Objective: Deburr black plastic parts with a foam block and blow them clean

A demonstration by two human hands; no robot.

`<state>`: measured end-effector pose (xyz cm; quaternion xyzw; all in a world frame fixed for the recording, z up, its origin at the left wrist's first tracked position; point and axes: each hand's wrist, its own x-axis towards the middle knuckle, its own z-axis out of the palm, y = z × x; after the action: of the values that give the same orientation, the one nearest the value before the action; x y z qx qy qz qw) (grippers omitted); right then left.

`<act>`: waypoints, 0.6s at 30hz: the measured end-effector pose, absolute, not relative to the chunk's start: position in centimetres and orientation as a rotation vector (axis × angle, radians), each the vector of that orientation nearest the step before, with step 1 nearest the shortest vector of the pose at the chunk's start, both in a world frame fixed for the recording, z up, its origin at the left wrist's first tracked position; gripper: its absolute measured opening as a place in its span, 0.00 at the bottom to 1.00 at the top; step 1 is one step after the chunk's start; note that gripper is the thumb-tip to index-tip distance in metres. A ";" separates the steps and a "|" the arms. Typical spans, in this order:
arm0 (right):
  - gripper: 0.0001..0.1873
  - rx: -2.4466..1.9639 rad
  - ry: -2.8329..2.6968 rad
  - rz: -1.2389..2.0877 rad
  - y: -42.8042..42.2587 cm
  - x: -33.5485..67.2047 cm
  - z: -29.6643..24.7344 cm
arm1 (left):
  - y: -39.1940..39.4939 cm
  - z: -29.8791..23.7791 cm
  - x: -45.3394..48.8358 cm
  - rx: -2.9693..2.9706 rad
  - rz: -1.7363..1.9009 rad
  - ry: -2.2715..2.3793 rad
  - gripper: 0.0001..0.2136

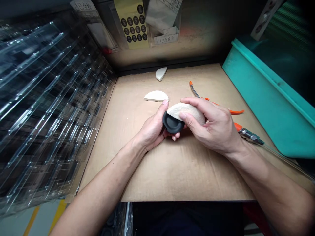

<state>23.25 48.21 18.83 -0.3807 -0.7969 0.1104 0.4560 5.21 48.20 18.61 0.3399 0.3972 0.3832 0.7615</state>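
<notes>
My left hand (155,126) is closed around a round black part (173,124) with a dished face, its thumb along the near-left rim. In my right hand (211,121) is a pale, cream-coloured half-round pad (177,109), pinched between thumb and fingers. The pad's tip lies over the upper edge of the black part and hides some of it. Just beyond my left thumb, a second half-round pad (156,96) lies flat on the cardboard (137,167). Farther back rests a smaller pale piece (161,74).
Stacked clear plastic trays (49,98) rise along the left side. On the right stands a teal bin (265,95). An air gun (251,136) with an orange body lies partly behind my right hand. Labels and a yellow sticker sheet (133,24) hang on the back panel.
</notes>
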 end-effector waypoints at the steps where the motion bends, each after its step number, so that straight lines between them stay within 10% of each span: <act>1: 0.14 -0.935 -1.967 0.286 48.2 23.2 18.8 | 48.2 18.6 5.2 0.730 0.838 0.872 0.31; 18: 0.09 -1.019 -2.115 0.571 48.6 25.4 20.2 | 48.0 18.8 5.7 0.683 0.951 0.953 0.24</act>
<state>25.44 48.61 20.22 -0.3944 -0.8185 0.2208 0.3546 5.71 48.02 18.77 0.3098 0.4325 0.4315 0.7285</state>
